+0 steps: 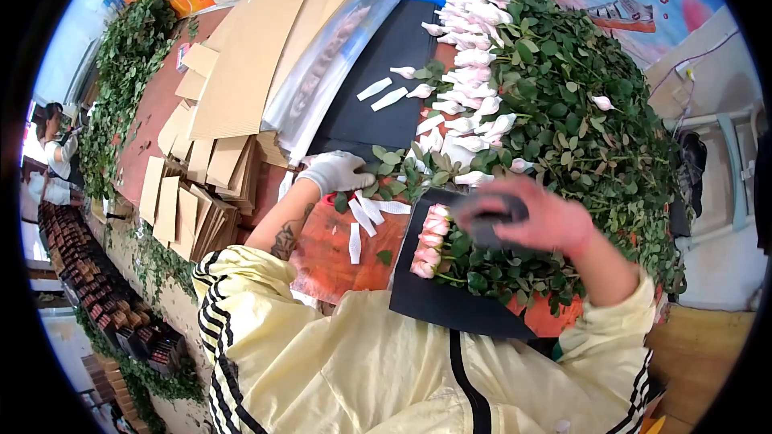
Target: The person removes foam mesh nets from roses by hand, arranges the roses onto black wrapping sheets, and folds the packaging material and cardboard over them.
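Note:
My left hand (338, 173), in a white glove, reaches over the table with its fingers curled at a leafy rose stem (390, 165). The fingertips are partly hidden. Near it lie several white foam net sleeves (366, 213). My right hand (543, 217) is smeared by motion above the bundle. It grips a dark object (490, 221), too blurred to name. Below, pink roses (430, 241) lie in a stacked row on a black sheet (438, 301), their leafy stems pointing right.
Many roses in white nets (474, 56) lie beside a large leafy heap (555, 72). Cardboard pieces (249, 48), clear plastic sleeves (338, 56) and black sheets (378, 72) cover the table's left. A person (58, 145) works at far left, near more greenery (133, 72).

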Action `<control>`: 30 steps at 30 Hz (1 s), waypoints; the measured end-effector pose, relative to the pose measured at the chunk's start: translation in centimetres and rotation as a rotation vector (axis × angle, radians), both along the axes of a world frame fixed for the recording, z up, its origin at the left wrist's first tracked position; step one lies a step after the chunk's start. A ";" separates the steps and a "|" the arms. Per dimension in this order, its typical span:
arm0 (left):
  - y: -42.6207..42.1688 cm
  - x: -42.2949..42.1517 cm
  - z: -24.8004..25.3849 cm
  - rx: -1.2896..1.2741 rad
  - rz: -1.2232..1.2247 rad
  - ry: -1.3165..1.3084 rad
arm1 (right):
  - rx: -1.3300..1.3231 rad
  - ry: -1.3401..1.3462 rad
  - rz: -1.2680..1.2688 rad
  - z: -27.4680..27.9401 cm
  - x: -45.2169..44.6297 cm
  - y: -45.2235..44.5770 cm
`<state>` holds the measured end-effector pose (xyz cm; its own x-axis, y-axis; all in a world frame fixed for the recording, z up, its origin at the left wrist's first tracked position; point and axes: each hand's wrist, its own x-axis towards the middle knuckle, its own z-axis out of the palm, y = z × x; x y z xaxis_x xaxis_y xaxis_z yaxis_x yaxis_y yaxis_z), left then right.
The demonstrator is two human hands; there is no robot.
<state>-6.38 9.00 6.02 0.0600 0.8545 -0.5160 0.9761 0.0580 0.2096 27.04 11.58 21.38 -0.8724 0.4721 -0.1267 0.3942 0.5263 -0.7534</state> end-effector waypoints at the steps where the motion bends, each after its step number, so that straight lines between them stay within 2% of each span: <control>1: -0.3 0.2 -0.2 -0.003 -0.066 -0.020 | 0.048 -0.016 0.010 0.6 -2.2 1.7; 2: -0.7 0.3 -0.9 0.068 -0.128 0.040 | -0.158 -0.003 -0.010 2.3 -5.2 3.1; 4: -1.7 0.1 -2.1 0.302 -0.161 0.079 | 0.132 0.065 0.027 -1.2 -9.1 7.4; 5: -1.8 0.1 -2.9 0.296 -0.158 0.065 | 0.059 -0.042 -0.052 -0.9 -10.8 7.7; 6: -1.7 0.0 -3.8 0.343 -0.231 0.107 | -0.246 -0.144 -0.081 -2.9 -12.0 9.3; 7: -1.5 -0.5 -4.2 0.394 -0.298 0.157 | -0.136 -0.157 0.027 -5.9 -13.0 10.8; 10: -0.1 0.2 2.3 0.397 -0.260 0.255 | 0.170 -0.223 0.209 -9.1 -15.7 10.3; 12: 0.6 -0.5 4.0 0.564 -0.220 0.179 | 0.294 -0.222 0.309 -9.9 -16.7 9.5; 14: 1.1 0.3 7.2 0.608 -0.209 0.232 | 0.309 -0.395 0.228 -10.1 -17.7 8.7; 16: 1.4 1.4 9.7 0.630 -0.144 0.291 | 0.340 -0.369 0.187 -7.8 -17.2 8.0; 18: 0.0 2.4 12.4 1.154 -0.171 0.296 | 0.565 -0.402 0.112 -5.1 -16.1 7.4; 20: -2.8 3.4 17.8 1.340 -0.198 -0.015 | 0.646 -0.338 -0.013 -3.5 -13.7 9.1; 21: -3.6 3.4 17.7 1.511 -0.172 -0.147 | 0.768 -0.094 -0.033 -3.1 -11.5 11.2; 22: -4.0 3.2 17.2 1.671 -0.135 -0.298 | 0.692 -0.120 -0.118 0.3 -10.1 11.9; 23: -3.9 3.8 16.4 1.663 -0.054 -0.626 | 0.409 -0.218 -0.316 6.1 -9.0 10.5; 24: -3.3 4.3 15.6 1.626 0.024 -0.946 | 0.447 -0.014 -0.264 7.2 -6.4 13.1; 25: -2.5 4.7 14.8 1.363 0.132 -1.112 | 0.455 0.271 -0.172 8.2 -4.0 16.2; 26: -1.6 5.1 13.8 1.084 0.230 -1.245 | 0.652 0.027 -0.391 10.4 -2.4 18.9; 27: -0.4 5.7 12.5 0.797 0.235 -1.312 | 0.709 0.304 -0.156 15.0 -0.8 16.4; 28: 1.0 6.2 10.5 0.617 0.220 -1.353 | 0.518 -0.040 -0.603 18.7 0.5 12.5; 30: 3.1 7.4 8.5 0.372 0.071 -1.464 | 1.195 -0.466 -0.360 22.4 7.5 17.8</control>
<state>1.02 12.05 14.53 0.2683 0.9422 0.2007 -0.1028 -0.1792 0.9784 34.49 29.39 43.82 -0.6652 0.6947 0.2738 0.7428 0.5782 0.3376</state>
